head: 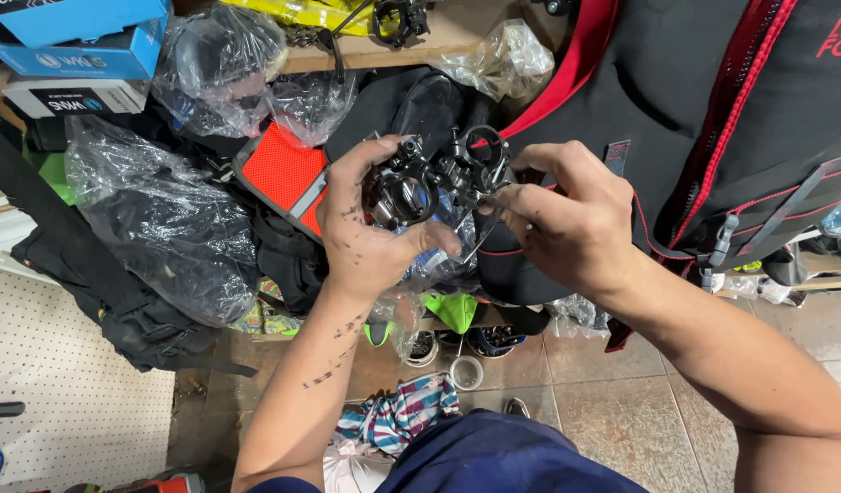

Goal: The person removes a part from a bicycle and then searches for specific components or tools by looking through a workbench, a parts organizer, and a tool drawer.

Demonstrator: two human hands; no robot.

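My left hand point(370, 233) is clamped on the black metal clamp assembly point(430, 183), my right hand point(567, 219) pinching its far side; greasy grip could slip, dropping it onto the tile floor point(621, 402).

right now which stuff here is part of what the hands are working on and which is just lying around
In hand:
- black metal clamp part
- left hand
- right hand

Lying about:
- black and red bag
- blue boxes
- clear plastic bags
- orange mesh panel
- striped cloth

Wooden shelf point(457, 36) — plastic bags point(507, 59), blue boxes point(83, 36)
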